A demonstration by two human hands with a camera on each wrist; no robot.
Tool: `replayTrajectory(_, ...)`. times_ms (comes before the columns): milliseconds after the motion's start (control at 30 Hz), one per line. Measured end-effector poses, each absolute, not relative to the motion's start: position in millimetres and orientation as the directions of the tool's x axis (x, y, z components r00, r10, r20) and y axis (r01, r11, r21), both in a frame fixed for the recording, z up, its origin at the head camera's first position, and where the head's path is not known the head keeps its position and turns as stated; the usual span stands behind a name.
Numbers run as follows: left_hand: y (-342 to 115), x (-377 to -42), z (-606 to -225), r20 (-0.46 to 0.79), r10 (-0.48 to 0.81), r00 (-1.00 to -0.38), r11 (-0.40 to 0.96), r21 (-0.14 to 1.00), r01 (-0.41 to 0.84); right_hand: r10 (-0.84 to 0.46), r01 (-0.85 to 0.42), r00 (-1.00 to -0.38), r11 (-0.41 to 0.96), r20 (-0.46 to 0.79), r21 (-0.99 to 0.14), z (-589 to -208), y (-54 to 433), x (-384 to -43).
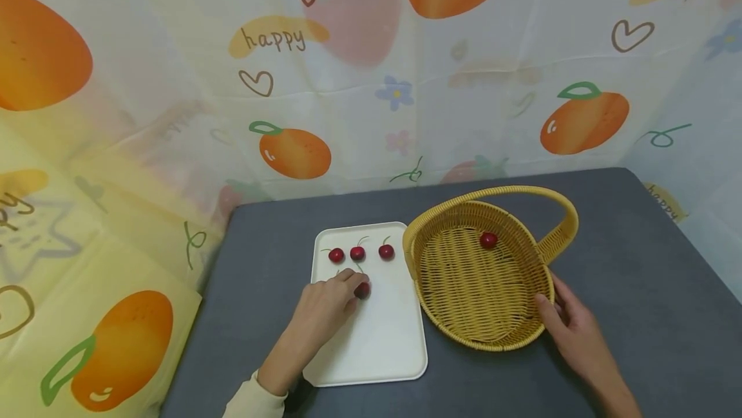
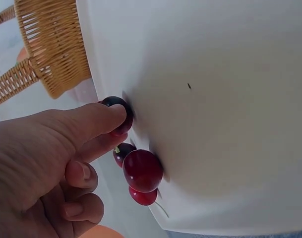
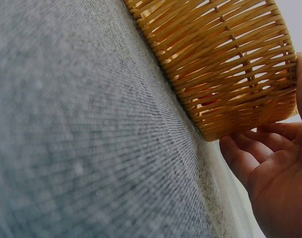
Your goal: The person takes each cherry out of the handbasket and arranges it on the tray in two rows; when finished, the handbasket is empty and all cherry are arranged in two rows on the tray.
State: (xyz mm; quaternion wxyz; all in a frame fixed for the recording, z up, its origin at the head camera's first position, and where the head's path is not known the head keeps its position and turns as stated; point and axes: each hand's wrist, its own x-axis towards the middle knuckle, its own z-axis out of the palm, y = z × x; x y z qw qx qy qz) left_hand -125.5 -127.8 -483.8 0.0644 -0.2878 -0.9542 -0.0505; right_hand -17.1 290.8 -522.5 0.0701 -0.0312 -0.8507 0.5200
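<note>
My left hand [image 1: 329, 302] pinches a dark red cherry [image 2: 122, 124] between thumb and finger, low over the white tray [image 1: 379, 353]. Its other fingers are curled in toward the palm. Beyond the hand, a row of red cherries with thin stems lies on the tray's far half, among them a left cherry [image 1: 336, 255], a middle cherry [image 1: 357, 253] and a right cherry [image 1: 386, 251]. My right hand [image 1: 580, 334] grips the woven basket [image 1: 475, 289] at its right side, thumb over the rim and fingers against the outer wall. One cherry [image 1: 489, 240] lies inside the basket, toward the back.
The basket's tall arched handle [image 1: 522, 191] rises over its far side. Tray and basket stand side by side on a grey cloth-covered table [image 1: 255, 263]. A fruit-printed curtain [image 1: 359, 102] hangs behind the table and along its left. A tiny dark speck [image 2: 189, 86] marks the tray.
</note>
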Motion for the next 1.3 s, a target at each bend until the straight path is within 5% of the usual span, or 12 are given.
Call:
replayTrajectory(900,-123.6,-118.4,-472.6,0.149,0.538,-0.829,0.837,0.023,0.547,0.123,-0.010,-0.990,0.460,0.075,-0.888,-520.8,290.4,-17.1)
replayTrajectory(1300,-113.6,-102.1,-459.8,0.273,0.580,-0.768,0.788,0.052,0.614,0.119,-0.030,-0.989,0.445,0.092,-0.895,-521.1,290.9,-16.8)
